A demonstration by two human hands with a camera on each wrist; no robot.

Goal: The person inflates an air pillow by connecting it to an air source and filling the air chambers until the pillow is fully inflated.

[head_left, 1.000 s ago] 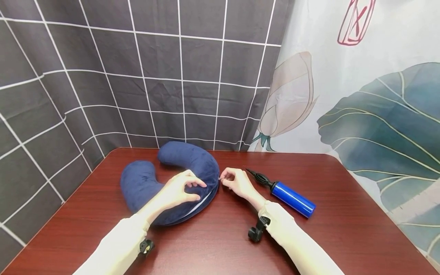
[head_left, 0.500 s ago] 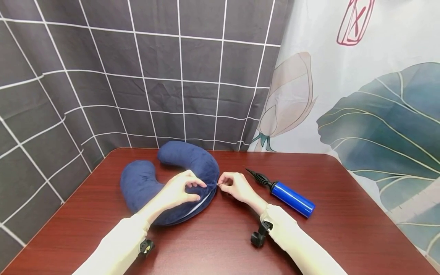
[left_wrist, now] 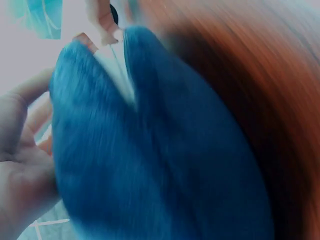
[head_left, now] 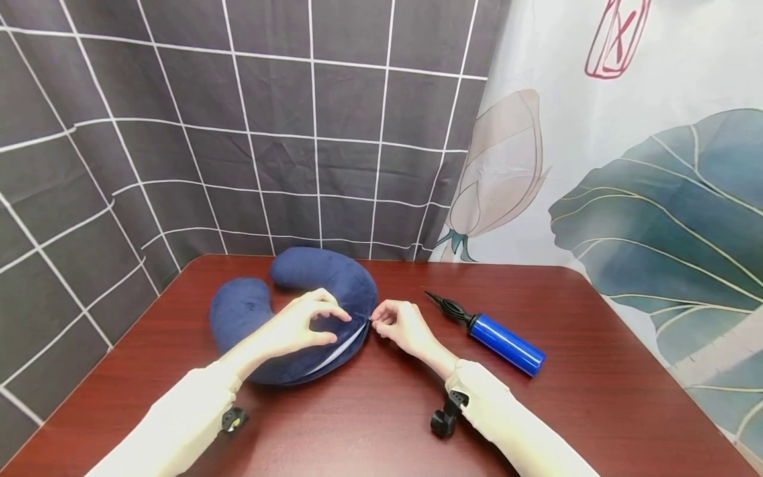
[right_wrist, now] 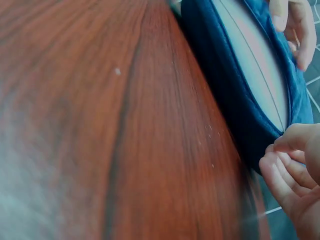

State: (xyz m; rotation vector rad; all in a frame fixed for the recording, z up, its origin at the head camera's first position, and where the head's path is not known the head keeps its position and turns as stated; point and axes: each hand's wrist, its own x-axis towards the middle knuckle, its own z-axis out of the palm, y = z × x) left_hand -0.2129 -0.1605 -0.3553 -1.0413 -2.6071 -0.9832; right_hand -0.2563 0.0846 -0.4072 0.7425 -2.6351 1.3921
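A navy U-shaped neck pillow point(head_left: 342, 278) lies on the table, its curved back toward the right and the near side. Along that edge a zipped opening gapes, showing a white inner point(right_wrist: 255, 55). My left hand point(head_left: 295, 326) holds the pillow from above, thumb and fingers curved on the cover beside the opening. At the opening's far right end, my right hand point(head_left: 408, 329) pinches a tiny zipper pull point(head_left: 371, 320), mostly hidden by the fingertips. In the left wrist view the pillow point(left_wrist: 125, 150) is blurred and covers part of the left hand's fingers.
To the right of the right hand lies a blue hand pump point(head_left: 507, 344) with a black nozzle, on the reddish-brown wooden table point(head_left: 357, 424). A dark grid-patterned curtain point(head_left: 268, 165) hangs behind, beside a white flower-printed cloth point(head_left: 560, 152).
My right hand has drawn the zipper pull along the pillow's edge, toward me and to the left. In the last half second, my left hand and the pillow have shifted slightly left.
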